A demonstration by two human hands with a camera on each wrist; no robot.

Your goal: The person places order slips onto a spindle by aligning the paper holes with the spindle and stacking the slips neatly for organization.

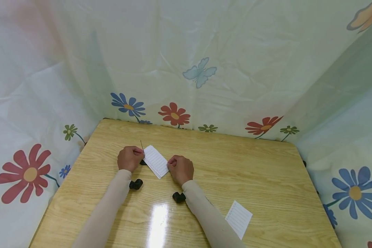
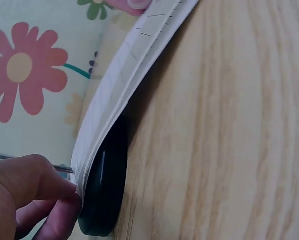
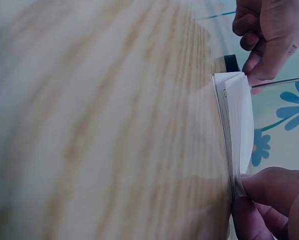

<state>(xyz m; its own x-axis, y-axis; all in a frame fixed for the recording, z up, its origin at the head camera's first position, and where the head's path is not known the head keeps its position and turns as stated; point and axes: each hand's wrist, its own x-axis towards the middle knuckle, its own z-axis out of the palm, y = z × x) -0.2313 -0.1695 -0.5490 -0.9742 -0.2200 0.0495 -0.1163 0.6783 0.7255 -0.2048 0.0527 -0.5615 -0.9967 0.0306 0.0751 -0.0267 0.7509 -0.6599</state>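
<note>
A small stack of white lined paper sheets (image 1: 156,162) is held between both hands. At its upper left corner a thin metal spike (image 1: 141,145) rises from a round black base (image 2: 107,185), and the sheets meet the spike there. My left hand (image 1: 130,158) pinches that corner between thumb and fingers, beside the spike. The opposite end of the stack is pinched by my right hand (image 1: 182,169), thumb on top and fingers below. In the right wrist view the sheets (image 3: 234,125) fan slightly apart. Over the base, the stack slants above the wood in the left wrist view.
One loose lined sheet (image 1: 238,219) lies on the wooden table (image 1: 241,168), right of my right forearm. Black wrist devices (image 1: 136,184) sit at both wrists. A flower-printed curtain (image 1: 229,100) hangs behind the table and on both sides.
</note>
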